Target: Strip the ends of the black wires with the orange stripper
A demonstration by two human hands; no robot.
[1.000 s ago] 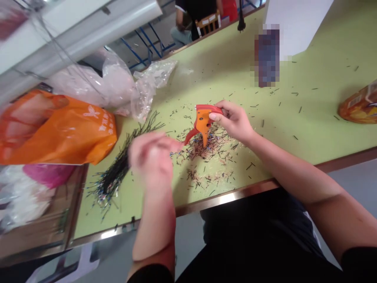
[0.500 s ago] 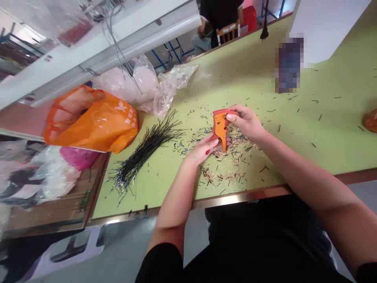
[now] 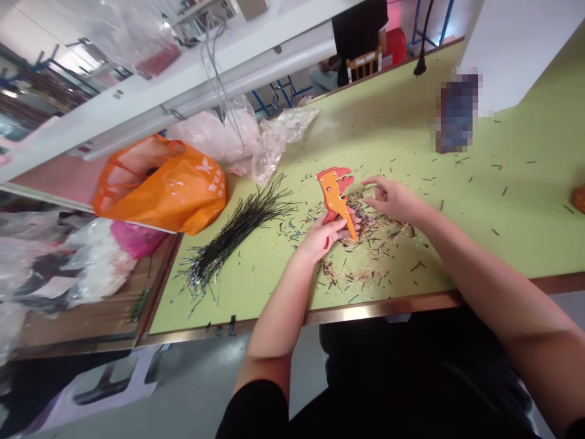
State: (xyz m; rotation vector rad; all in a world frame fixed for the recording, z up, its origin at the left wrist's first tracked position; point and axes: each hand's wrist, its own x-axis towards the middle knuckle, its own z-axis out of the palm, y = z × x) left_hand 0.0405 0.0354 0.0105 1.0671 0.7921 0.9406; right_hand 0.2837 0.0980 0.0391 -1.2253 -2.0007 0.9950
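My left hand (image 3: 322, 235) is wrapped round the handle of an orange and red wire stripper (image 3: 335, 194), whose jaws point up and to the right. To the right of the tool, my right hand (image 3: 393, 198) hovers with thumb and forefinger apart, and I see nothing between them. Beneath both hands lie scattered wire offcuts and stripped bits (image 3: 379, 235). A bundle of black wires (image 3: 242, 231) rests on the green tabletop (image 3: 256, 286) left of my left hand, with small blue and silvery ends towards the near edge.
An orange bag (image 3: 169, 189) and clear plastic bags (image 3: 278, 137) sit at the back left under a white shelf (image 3: 150, 91). A blurred-out object (image 3: 457, 113) leans by a white panel (image 3: 512, 55). A black plug (image 3: 420, 64) hangs at the back. Beyond the table sits a person (image 3: 359, 39).
My right hand has let go of the wire stripper and moved away to the right. The stripper, still in my left hand, has tilted to the left. The view has shifted slightly.
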